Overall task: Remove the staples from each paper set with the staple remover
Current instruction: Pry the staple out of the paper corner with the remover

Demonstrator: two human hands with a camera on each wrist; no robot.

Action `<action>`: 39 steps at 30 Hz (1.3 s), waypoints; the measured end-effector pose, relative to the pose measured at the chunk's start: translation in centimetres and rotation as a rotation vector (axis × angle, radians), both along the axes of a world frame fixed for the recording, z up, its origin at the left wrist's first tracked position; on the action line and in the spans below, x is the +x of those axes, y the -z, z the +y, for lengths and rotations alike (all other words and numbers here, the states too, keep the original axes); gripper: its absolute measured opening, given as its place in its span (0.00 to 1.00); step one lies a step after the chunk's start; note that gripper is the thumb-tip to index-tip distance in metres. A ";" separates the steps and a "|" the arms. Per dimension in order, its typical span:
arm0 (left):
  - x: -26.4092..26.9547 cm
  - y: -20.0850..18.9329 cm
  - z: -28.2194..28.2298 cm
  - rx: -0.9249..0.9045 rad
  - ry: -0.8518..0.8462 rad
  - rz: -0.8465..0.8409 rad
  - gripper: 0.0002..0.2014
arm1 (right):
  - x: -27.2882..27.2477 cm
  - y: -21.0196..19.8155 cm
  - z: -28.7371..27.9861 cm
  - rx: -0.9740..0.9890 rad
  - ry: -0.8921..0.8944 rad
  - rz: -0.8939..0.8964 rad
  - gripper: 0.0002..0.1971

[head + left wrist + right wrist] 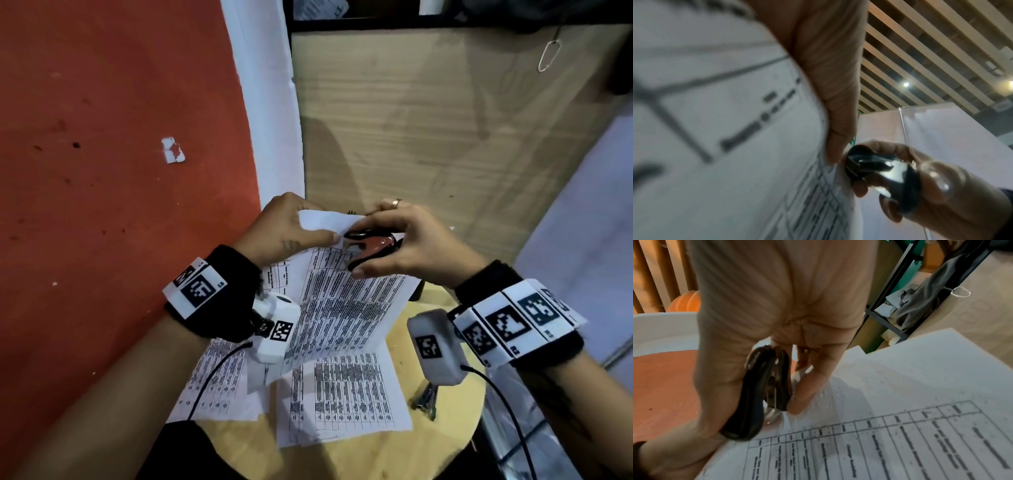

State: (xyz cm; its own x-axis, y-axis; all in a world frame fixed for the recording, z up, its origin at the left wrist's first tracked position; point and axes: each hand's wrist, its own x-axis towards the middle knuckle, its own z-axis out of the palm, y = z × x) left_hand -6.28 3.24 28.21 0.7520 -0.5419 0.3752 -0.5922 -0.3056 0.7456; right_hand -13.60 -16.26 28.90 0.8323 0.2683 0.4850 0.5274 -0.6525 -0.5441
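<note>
Paper set point(346, 308) raised off desk point(376, 455), corner pinched in left hand point(287, 229) grip, presumably to steady the staple. Staple remover point(368, 248) squeezed in right hand point(411, 246) grip, jaws biting that corner. Staple itself not discernible. Further sheets point(346, 397) flat below.

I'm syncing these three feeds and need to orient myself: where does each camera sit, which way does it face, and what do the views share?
Head: on the head, looking down at the left hand, right hand, held paper set and round table; both forearms show.
Left wrist: on that wrist, looking up along the thumb past the paper toward a slatted ceiling.
Right wrist: on that wrist, looking down along the palm at the sheet.
Shared: all show the staple remover in the right hand's grip at the paper's corner.
</note>
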 end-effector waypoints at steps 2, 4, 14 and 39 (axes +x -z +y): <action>0.2 0.0 0.2 0.009 -0.010 0.005 0.21 | -0.2 0.3 -0.2 0.042 0.058 -0.118 0.25; 0.6 0.2 0.3 0.010 -0.054 0.013 0.29 | -0.5 0.8 -0.3 0.052 0.145 -0.272 0.25; -0.5 -0.4 -0.1 0.036 -0.092 0.002 0.26 | -0.9 3.1 2.9 -0.147 0.239 -0.587 0.22; -1.9 -1.0 0.1 -0.039 -0.041 0.016 0.08 | -1.0 2.2 3.8 -0.398 0.322 -0.673 0.10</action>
State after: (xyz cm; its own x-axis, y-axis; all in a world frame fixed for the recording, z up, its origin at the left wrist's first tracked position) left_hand -8.15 3.30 29.20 0.7797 -0.4953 0.3832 -0.5674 -0.3000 0.7668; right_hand -14.61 -12.44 26.74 0.4646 0.3234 0.8244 0.4116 -0.9031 0.1223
